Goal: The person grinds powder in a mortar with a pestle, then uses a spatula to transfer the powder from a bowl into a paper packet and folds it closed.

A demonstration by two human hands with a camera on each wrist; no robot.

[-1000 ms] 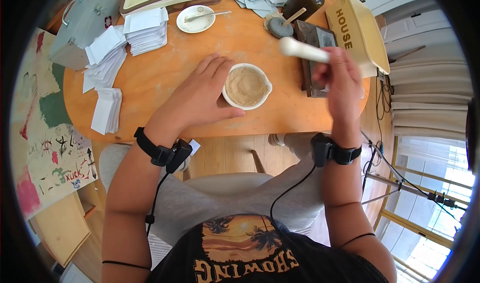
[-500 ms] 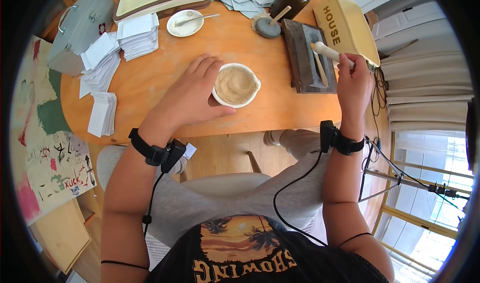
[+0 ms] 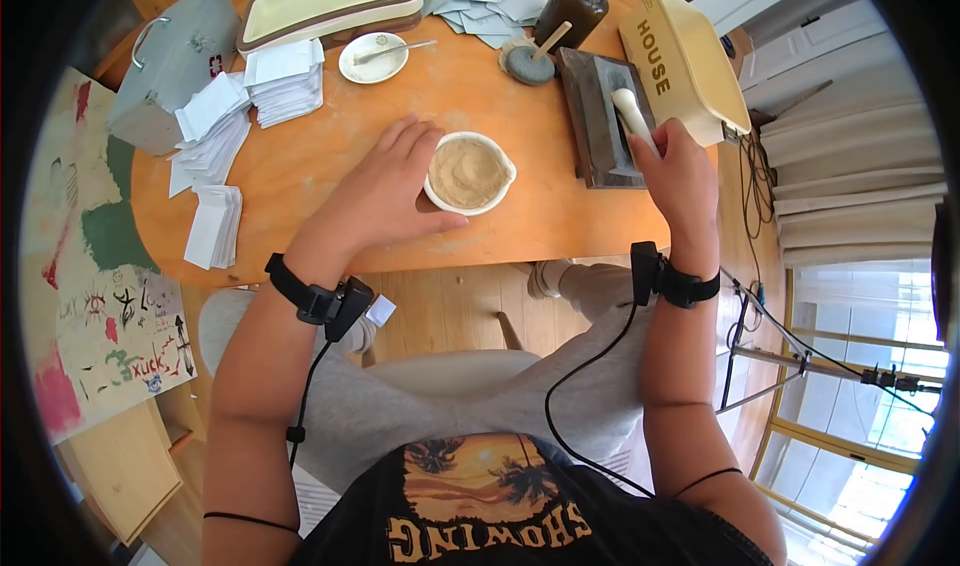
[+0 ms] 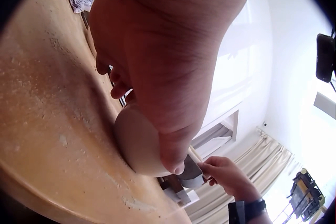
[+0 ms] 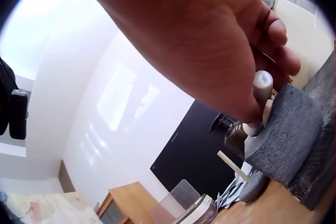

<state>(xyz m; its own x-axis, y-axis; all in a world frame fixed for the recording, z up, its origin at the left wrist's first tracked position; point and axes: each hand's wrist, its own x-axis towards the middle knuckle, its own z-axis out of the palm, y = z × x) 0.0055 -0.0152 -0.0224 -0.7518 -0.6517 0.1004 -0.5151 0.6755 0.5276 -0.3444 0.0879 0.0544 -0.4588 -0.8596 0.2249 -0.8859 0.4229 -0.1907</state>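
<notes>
A white mortar (image 3: 511, 174) with a pouring lip stands on the wooden table in front of the person, holding tan powder (image 3: 467, 171). My left hand (image 3: 375, 191) grips it from the left, fingers along the far side and thumb at the near side; its pale outer wall (image 4: 136, 140) shows in the left wrist view. A white pestle (image 3: 632, 116) is pinched in my right hand (image 3: 683, 174), its rounded head pointing away. It overlaps a dark stone slab (image 3: 590, 151) at the right, and the right wrist view shows a rough grey stone block (image 5: 289, 129) close by.
Stacked white paper packets (image 3: 285, 76) and a grey metal box (image 3: 170, 76) sit left. Behind are a white dish (image 3: 352, 66) with a spoon, a cream tray (image 3: 330, 8), a round grey stone (image 3: 528, 66) with a wooden handle and a brown bottle (image 3: 572, 11). A yellow bin (image 3: 690, 71) stands right.
The pestle has swung right from between the mortar and the slab to over the slab, and has turned to point away. My left hand stays around the mortar.
</notes>
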